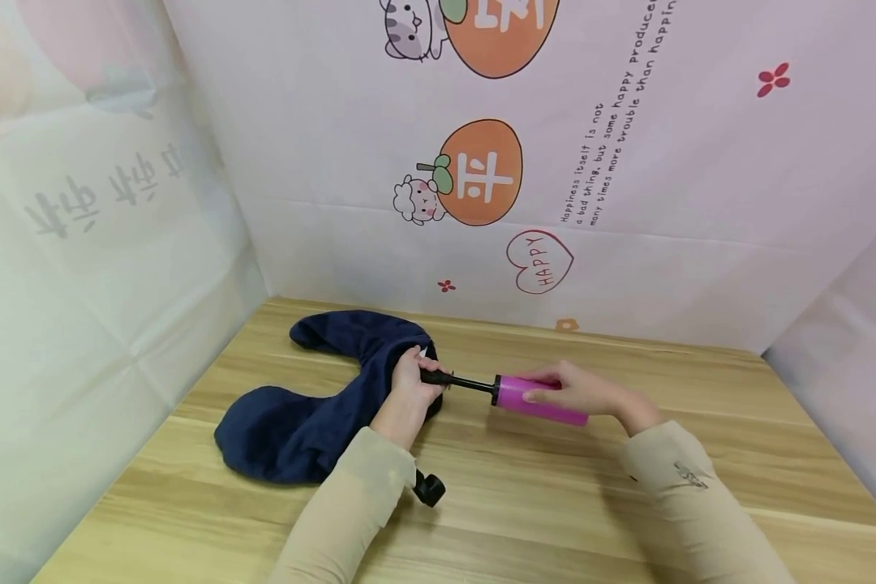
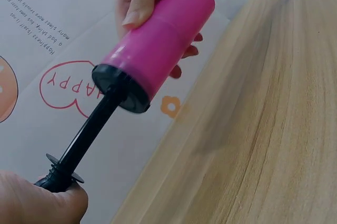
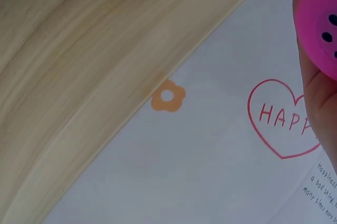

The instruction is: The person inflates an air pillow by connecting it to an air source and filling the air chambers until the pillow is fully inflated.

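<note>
A pink hand pump [image 1: 536, 399] with a black shaft stretches between the two hands above the table. My right hand [image 1: 580, 392] grips its pink barrel, thumb on the near side and fingertips showing beyond it in the left wrist view. At the pump's black nozzle end [image 2: 59, 177], my left hand [image 1: 414, 380] holds on, against a dark blue U-shaped neck pillow [image 1: 336, 405]. Where nozzle and pillow meet is hidden by the left hand. The right wrist view catches the barrel's round end [image 3: 321, 29] with black holes.
The wooden table [image 1: 555, 503] carries the pillow at its left side. A black strap-like piece [image 1: 429, 490] shows beside the left sleeve. Behind the table rises a white printed cloth [image 1: 336, 243], with more cloth at both sides.
</note>
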